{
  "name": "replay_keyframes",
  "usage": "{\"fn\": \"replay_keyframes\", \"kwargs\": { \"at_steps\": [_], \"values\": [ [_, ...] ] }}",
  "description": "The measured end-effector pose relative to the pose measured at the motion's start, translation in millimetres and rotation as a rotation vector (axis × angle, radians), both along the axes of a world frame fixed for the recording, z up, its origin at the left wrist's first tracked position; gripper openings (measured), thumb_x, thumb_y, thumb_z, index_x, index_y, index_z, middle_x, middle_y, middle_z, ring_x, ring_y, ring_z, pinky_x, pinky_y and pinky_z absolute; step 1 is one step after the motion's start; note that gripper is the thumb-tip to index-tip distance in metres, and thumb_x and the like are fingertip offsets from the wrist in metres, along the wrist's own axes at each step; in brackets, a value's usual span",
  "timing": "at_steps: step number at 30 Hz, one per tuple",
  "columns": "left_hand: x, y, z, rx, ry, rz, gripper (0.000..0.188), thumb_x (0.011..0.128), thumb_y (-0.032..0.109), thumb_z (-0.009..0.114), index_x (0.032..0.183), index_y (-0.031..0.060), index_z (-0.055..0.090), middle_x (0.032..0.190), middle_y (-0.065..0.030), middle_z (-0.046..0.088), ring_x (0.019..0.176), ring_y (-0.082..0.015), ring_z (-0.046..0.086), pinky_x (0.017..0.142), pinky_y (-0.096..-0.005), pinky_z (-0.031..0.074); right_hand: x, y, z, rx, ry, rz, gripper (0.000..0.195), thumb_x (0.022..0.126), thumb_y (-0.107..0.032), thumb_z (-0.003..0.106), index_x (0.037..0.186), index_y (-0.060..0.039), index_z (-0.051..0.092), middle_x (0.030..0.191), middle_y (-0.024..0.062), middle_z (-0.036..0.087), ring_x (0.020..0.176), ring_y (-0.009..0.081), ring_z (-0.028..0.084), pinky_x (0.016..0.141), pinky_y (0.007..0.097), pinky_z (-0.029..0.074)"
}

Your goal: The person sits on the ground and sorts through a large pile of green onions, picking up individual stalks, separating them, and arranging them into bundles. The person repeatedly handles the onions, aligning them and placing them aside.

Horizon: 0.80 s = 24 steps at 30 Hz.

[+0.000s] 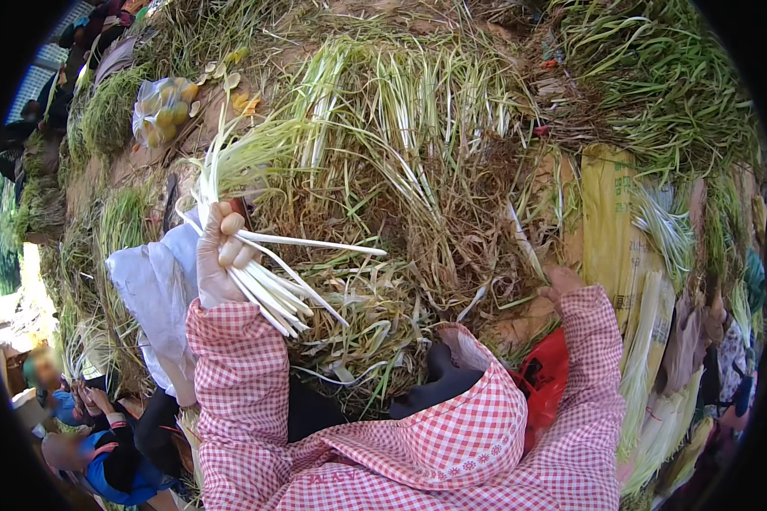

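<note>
My left hand (pixel 224 249), in a thin translucent glove, grips a bunch of white-stemmed leafy greens (pixel 270 299) like garlic chives. Their white ends point down to the right, one stalk sticks out sideways, and the pale leaves rise above the fist. Low over the ground at the right is my right hand (pixel 561 282), partly hidden by its checked cuff. The end of a single pale stalk (pixel 524 239) meets its fingertips; whether they pinch it I cannot tell. Before me lies a row of loose greens (pixel 409 121) with brown, tangled roots. Stripped leaves (pixel 364 300) lie heaped nearer my lap.
Yellow printed sacking (pixel 604 217) lies at the right, with bundled greens (pixel 642 364) beside it. A white plastic sheet (pixel 153 274) is by my left forearm. A red plastic bag (pixel 543 377) lies near my lap, a bag of fruit (pixel 164 110) farther off. People (pixel 112 460) sit at lower left.
</note>
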<state>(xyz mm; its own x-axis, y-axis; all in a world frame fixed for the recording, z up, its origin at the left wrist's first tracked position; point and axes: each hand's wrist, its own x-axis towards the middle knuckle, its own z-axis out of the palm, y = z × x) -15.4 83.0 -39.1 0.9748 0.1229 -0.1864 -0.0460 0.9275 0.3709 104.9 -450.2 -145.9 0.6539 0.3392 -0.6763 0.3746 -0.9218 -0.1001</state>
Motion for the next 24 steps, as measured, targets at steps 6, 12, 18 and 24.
{"fn": "replay_keyframes", "kwargs": {
  "at_steps": [6, 12, 18, 24],
  "values": [
    [1.7, -27.5, -6.7, -0.02, 0.206, 0.133, 0.028, 0.097, 0.023, 0.041, 0.099, 0.0006, 0.057, 0.07, -0.0028, 0.054, 0.035, -0.0022, 0.023, 0.031, -0.0186, 0.019, 21.1, 124.5, 94.0, 0.838, 0.424, -0.353, 0.025, 0.077, -0.01, 0.063, 0.101, -0.0039, 0.061, 0.081, 0.0156, 0.063, 0.077, 0.0296, 0.062, 0.073, 0.038, 0.048],
    [9.4, -47.5, -3.2, 0.07, 0.291, 0.223, 0.02, 0.094, 0.021, 0.047, 0.092, 0.0047, 0.058, 0.067, -0.0023, 0.056, 0.034, -0.0018, 0.022, 0.03, -0.0185, 0.02, 9.2, 147.9, 72.2, 0.654, -0.339, 0.05, 0.03, 0.083, -0.022, 0.061, 0.109, -0.006, 0.061, 0.091, 0.0111, 0.062, 0.081, 0.0251, 0.059, 0.084, 0.0382, 0.04],
    [8.4, -65.3, 2.0, 0.122, 0.326, 0.293, 0.015, 0.092, 0.02, 0.052, 0.091, 0.0063, 0.058, 0.067, -0.0012, 0.057, 0.035, -0.0016, 0.025, 0.032, -0.0184, 0.024, -54.6, 255.6, 79.5, 1.103, -0.235, 0.265, 0.075, 0.084, -0.049, 0.053, 0.138, -0.0068, 0.024, 0.114, 0.0199, 0.051, 0.098, 0.0306, 0.053, 0.088, 0.0399, 0.039],
    [4.4, -64.1, 8.2, 0.128, 0.401, 0.341, 0.018, 0.09, 0.023, 0.055, 0.091, 0.0049, 0.058, 0.073, -0.0028, 0.06, 0.035, -0.002, 0.025, 0.031, -0.0177, 0.024, -89.4, 246.9, 68.7, 1.356, 0.345, -0.09, 0.028, 0.095, -0.021, 0.043, 0.113, -0.0012, 0.05, 0.081, 0.0141, 0.055, 0.07, 0.0251, 0.055, 0.064, 0.0358, 0.044]
  ]
}}
